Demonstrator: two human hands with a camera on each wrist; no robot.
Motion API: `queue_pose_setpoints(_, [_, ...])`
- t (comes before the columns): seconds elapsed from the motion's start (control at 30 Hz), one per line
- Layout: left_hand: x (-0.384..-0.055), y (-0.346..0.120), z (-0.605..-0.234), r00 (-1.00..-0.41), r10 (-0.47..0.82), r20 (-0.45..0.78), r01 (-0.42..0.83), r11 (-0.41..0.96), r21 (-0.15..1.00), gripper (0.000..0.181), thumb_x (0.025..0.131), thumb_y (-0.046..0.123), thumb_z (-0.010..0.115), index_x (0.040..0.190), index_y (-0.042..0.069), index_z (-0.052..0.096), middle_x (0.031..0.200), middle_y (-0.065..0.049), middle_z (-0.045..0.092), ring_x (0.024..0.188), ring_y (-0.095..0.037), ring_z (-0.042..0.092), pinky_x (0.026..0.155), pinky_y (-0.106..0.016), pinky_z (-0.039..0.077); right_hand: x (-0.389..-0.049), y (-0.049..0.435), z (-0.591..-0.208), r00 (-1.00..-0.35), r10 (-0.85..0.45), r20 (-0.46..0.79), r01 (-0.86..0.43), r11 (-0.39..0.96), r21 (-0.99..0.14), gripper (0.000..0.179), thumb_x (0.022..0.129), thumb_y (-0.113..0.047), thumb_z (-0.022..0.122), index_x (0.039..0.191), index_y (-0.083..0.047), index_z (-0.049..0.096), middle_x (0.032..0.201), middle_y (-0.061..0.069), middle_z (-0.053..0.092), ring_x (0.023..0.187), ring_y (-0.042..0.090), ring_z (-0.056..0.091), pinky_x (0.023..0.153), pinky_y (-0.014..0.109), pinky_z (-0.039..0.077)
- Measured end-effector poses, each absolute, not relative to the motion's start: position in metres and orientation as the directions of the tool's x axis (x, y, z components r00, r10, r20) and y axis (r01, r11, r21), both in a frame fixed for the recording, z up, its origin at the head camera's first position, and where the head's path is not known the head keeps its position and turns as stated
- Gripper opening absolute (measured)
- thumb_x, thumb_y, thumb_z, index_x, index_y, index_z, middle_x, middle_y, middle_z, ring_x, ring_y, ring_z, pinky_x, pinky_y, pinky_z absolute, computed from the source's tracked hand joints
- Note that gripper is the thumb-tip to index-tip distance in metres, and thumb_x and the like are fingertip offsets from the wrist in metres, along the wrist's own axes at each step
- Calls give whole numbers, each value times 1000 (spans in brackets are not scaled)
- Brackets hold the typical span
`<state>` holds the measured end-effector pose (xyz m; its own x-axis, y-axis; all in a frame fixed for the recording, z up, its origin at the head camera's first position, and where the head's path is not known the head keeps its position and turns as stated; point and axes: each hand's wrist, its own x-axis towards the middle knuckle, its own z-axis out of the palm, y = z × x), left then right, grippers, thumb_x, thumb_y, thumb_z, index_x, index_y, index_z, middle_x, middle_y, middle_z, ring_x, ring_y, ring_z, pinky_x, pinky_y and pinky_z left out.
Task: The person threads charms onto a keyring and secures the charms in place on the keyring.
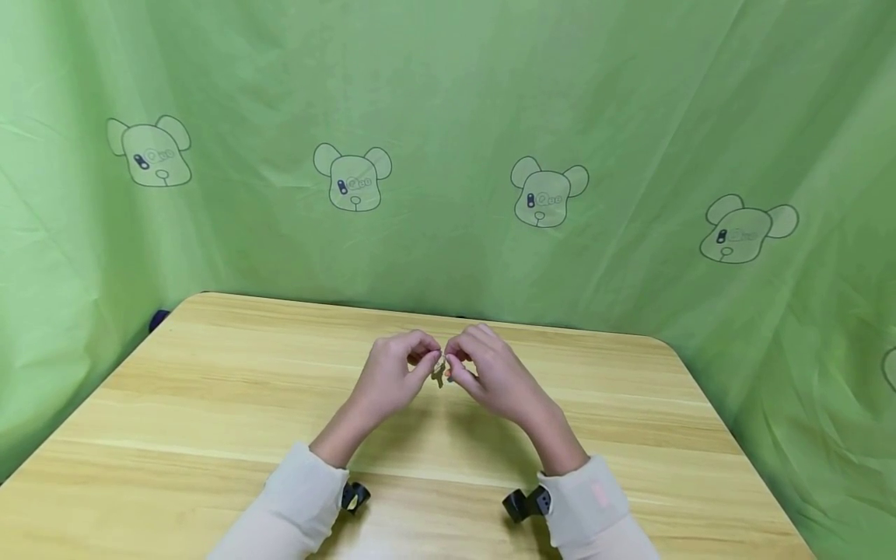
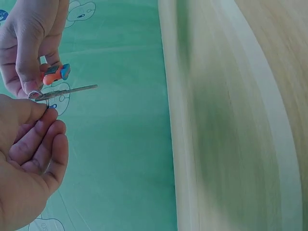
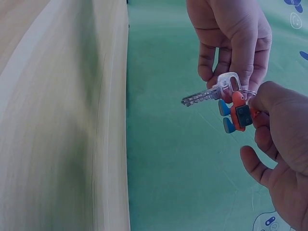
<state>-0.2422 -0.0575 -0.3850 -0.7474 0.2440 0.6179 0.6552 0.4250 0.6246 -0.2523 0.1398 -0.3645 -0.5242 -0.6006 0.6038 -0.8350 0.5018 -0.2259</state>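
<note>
Over the table, my left hand [image 1: 395, 369] and right hand [image 1: 497, 373] meet fingertip to fingertip at a small metal key ring [image 3: 249, 92]. The left thumb and forefinger pinch one side of the ring, close to the bow of a silver key [image 3: 204, 97]. On its other side, the right thumb and forefinger pinch it beside a small orange charm [image 3: 238, 109] with blue feet and a dark block on it. Both key and charm hang from between the fingers, the key's blade pointing away from the hands in the right wrist view. Fingertips partly hide the ring.
Below the hands lies a light wood-grain table [image 1: 210, 389] with rounded far corners. Green curtains [image 1: 448, 257] printed with bear-head outlines surround it at the back and sides. A black wrist camera [image 1: 355, 496] sits at the left cuff, another [image 1: 526, 504] at the right.
</note>
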Motion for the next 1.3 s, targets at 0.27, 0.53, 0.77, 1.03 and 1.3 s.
queue_pose_setpoints(0.27, [-244,-58,-387,-762,224,608,641,393,659,6,95,0,68,92,2,72,77,-2,72,67,-10,66,65,-24,58,-253,140,-364,-496,-601,626,-852,477,-217,5,93,0,68,91,-5,66,90,1,63,87,19,59,76,29,53])
queue_pose_setpoints(0.53, [-242,-59,-385,-786,192,588,612,378,694,6,93,2,69,89,4,73,74,0,71,64,-9,64,63,-25,57,-253,139,-364,-481,-592,646,-859,465,-213,8,93,0,69,90,-7,66,88,0,63,86,14,57,74,28,52])
queue_pose_setpoints(0.77, [-240,-59,-381,-829,168,534,555,374,743,6,91,3,70,87,5,74,75,1,71,65,-9,64,62,-26,57,-253,138,-364,-474,-591,653,-862,463,-207,8,92,1,69,90,-7,66,88,0,64,86,14,57,74,28,52])
queue_pose_setpoints(1.03, [-238,-58,-378,-894,133,427,445,362,819,6,90,4,72,86,7,75,73,2,71,64,-11,64,58,-26,53,-251,138,-362,-469,-591,656,-864,462,-201,9,92,0,69,90,-7,66,87,-1,63,85,13,56,73,28,51])
queue_pose_setpoints(1.3, [-237,-58,-376,-907,121,403,419,349,839,5,90,4,72,86,6,75,74,1,72,65,-12,65,60,-26,53,-251,137,-363,-453,-597,663,-872,451,-190,10,91,2,69,90,-7,66,87,-1,63,84,14,56,73,29,51])
